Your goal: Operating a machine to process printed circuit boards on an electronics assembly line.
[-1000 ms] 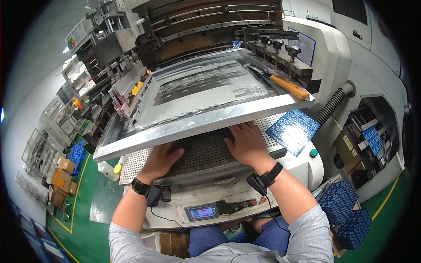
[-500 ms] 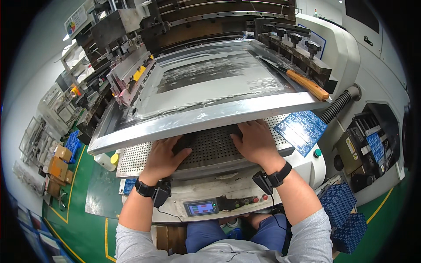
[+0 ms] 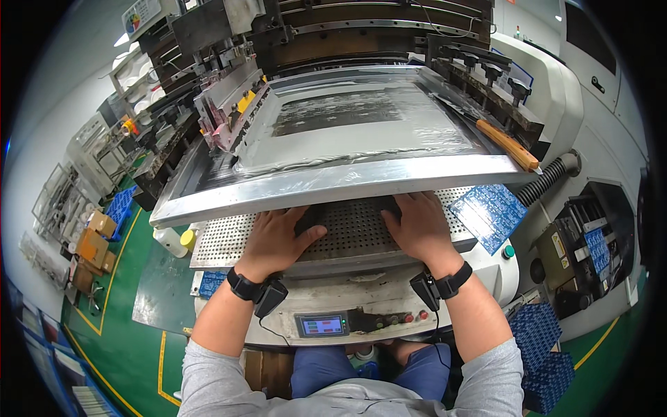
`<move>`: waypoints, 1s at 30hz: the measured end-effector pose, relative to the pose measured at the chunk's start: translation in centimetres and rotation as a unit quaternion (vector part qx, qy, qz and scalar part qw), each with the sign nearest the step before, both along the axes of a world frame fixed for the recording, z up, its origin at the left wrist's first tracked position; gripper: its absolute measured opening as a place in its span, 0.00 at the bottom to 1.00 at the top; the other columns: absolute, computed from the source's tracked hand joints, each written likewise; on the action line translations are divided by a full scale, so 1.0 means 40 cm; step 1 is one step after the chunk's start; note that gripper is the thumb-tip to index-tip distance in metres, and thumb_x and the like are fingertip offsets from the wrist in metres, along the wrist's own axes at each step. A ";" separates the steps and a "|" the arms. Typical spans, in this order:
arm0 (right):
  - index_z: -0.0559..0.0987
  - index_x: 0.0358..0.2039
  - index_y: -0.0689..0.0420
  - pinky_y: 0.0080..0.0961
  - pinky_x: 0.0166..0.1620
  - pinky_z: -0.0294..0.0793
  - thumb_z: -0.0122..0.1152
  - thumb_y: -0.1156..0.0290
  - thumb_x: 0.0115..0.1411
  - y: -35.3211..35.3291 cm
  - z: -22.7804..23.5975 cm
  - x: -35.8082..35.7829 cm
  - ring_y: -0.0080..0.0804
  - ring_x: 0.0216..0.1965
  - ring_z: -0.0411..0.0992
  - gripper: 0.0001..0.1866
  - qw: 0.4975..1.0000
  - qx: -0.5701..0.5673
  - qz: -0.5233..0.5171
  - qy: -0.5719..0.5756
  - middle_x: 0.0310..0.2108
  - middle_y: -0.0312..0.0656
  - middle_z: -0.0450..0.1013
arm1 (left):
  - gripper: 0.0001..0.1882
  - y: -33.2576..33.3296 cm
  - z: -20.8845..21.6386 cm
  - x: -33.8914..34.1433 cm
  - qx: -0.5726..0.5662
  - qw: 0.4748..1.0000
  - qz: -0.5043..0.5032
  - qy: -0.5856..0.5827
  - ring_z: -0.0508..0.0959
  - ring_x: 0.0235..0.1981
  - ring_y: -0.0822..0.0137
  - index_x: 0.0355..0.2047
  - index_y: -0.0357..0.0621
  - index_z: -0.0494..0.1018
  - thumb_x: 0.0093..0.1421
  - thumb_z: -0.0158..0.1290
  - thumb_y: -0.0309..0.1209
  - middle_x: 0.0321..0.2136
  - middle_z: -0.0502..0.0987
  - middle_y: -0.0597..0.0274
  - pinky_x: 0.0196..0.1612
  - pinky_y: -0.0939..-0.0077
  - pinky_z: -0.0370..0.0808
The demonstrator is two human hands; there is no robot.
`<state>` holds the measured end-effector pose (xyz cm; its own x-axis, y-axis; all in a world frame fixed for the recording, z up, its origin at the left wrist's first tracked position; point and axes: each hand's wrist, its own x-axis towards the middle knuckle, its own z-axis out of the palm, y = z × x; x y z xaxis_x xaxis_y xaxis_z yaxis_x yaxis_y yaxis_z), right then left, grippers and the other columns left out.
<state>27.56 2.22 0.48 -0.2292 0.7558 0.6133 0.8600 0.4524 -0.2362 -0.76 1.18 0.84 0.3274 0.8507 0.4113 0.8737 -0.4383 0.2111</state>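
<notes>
My left hand lies palm down with fingers extended on the perforated metal table of a screen-printing machine. Its thumb points inward; the fingertips disappear beneath the raised silver screen frame. To the right, my right hand rests the same way, thumb out to the side and fingertips partly covered by the frame. Between the hands, under the frame, a dark area shows that I cannot make out. Grey-white ink coats the mesh around a dark patterned area. Neither hand visibly grips anything.
A wooden-handled spatula lies on the frame's right side. Blue circuit panels sit at the table's right corner, with stacks lower right. A squeegee unit stands left. Along the front are a small screen and buttons.
The view has shifted, so the machine appears a little further right. Both hands stay flat under the frame, the left one slightly further right and forward on the table.
</notes>
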 end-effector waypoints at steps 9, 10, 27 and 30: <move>0.76 0.50 0.60 0.45 0.58 0.67 0.62 0.66 0.57 -0.002 -0.005 -0.003 0.55 0.54 0.68 0.21 1.000 0.016 -0.012 0.006 0.49 0.53 0.73 | 0.34 -0.010 -0.001 0.000 0.008 1.000 0.011 -0.012 0.61 0.64 0.37 0.61 0.49 0.69 0.62 0.51 0.58 0.61 0.64 0.39 0.66 0.51 0.57; 0.76 0.50 0.60 0.45 0.58 0.67 0.62 0.67 0.57 -0.002 -0.004 -0.003 0.55 0.54 0.68 0.21 1.000 0.024 -0.014 0.010 0.49 0.53 0.73 | 0.34 -0.012 0.000 0.000 0.005 1.000 0.024 0.000 0.61 0.64 0.38 0.62 0.49 0.68 0.62 0.52 0.56 0.62 0.64 0.40 0.66 0.52 0.57; 0.80 0.34 0.53 0.38 0.37 0.75 0.64 0.60 0.50 -0.450 -0.212 0.134 0.42 0.31 0.77 0.13 0.916 -0.316 0.130 -0.208 0.25 0.42 0.76 | 0.09 -0.257 -0.216 -0.452 0.157 0.885 0.339 -0.278 0.73 0.46 0.52 0.39 0.35 0.75 0.59 0.55 0.26 0.40 0.75 0.50 0.52 0.61 0.68; 0.81 0.34 0.56 0.42 0.39 0.76 0.63 0.57 0.51 -0.430 -0.239 0.279 0.46 0.33 0.78 0.16 0.898 -0.324 -0.050 -0.292 0.27 0.46 0.78 | 0.10 -0.253 -0.287 -0.509 0.160 0.887 0.353 -0.249 0.73 0.45 0.52 0.41 0.36 0.74 0.60 0.55 0.27 0.40 0.75 0.51 0.52 0.61 0.68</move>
<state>38.72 -14.98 -9.08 -0.2790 0.9458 -0.1664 0.9518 0.2954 0.0830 -21.14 -8.96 -10.62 -0.5315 0.5847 0.6129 0.7873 0.0739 0.6122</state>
